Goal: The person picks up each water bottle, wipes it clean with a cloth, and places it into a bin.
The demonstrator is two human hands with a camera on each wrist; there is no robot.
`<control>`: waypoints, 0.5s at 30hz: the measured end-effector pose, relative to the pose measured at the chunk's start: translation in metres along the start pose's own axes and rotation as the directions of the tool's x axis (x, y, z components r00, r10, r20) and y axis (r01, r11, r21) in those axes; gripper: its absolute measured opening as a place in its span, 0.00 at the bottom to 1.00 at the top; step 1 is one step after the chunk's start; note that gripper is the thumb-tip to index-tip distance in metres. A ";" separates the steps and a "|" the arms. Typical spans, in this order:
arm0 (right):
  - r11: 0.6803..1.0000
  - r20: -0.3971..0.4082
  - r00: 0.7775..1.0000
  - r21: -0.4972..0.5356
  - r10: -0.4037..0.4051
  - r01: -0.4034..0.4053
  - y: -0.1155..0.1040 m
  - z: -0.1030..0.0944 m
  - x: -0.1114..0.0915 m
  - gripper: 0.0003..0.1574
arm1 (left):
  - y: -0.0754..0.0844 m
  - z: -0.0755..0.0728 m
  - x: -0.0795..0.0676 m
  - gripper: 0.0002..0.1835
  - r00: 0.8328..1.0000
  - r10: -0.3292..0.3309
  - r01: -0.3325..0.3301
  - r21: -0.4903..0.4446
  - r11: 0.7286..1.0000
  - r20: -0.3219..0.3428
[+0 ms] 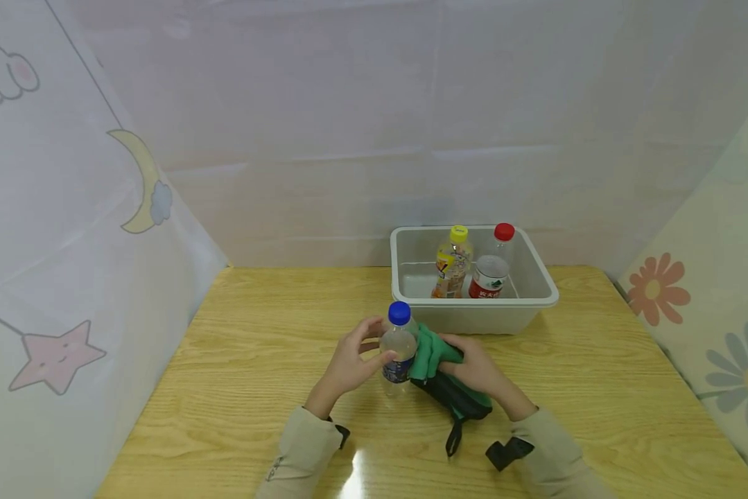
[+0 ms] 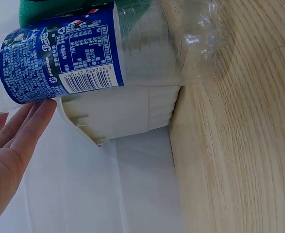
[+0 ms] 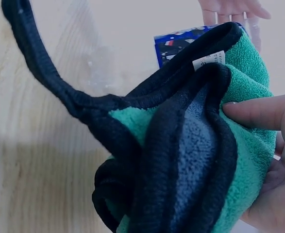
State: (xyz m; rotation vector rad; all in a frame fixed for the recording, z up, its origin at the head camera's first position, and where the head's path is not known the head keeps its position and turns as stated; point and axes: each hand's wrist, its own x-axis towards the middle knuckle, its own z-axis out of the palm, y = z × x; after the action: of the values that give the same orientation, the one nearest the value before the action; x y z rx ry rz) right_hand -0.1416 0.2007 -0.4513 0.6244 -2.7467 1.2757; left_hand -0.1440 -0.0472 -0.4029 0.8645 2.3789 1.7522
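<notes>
A clear plastic bottle (image 1: 400, 344) with a blue cap and a blue label (image 2: 59, 53) stands upright on the wooden table. My left hand (image 1: 355, 357) holds it from the left, the thumb in front and the fingers (image 2: 30, 126) behind, at the label's upper edge. In my right hand (image 1: 476, 367) is a green cloth (image 1: 435, 353) with black edging and a black hanging loop, gripped in a bunch. The cloth (image 3: 249, 63) presses against the bottle's right side. Its lower part hangs down toward the table, and the right palm is partly hidden behind it.
Just beyond the hands sits a white plastic bin (image 1: 467, 317). Inside stand a yellow-capped bottle (image 1: 453, 267) and a red-capped bottle (image 1: 491, 270). Printed sheets (image 1: 324, 138) hang round the back and sides of the table (image 1: 255, 333).
</notes>
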 end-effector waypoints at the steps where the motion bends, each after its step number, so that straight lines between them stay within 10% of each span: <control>1: 1.000 -0.004 1.000 -0.005 -0.005 0.005 -0.001 -0.001 0.000 0.28 | -0.001 0.000 0.000 0.28 1.000 0.001 -0.001 -0.001 1.000 0.000; 15: 0.996 -0.065 0.995 -0.050 -0.075 0.072 -0.014 -0.016 -0.001 0.27 | -0.004 -0.005 0.002 0.27 0.997 0.072 -0.072 -0.029 0.997 0.005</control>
State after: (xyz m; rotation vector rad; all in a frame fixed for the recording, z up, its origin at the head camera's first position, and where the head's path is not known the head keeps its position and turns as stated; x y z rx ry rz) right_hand -0.1377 0.2050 -0.4310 0.6593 -2.6657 1.1896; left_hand -0.1490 -0.0510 -0.4042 0.9620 2.3409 1.8015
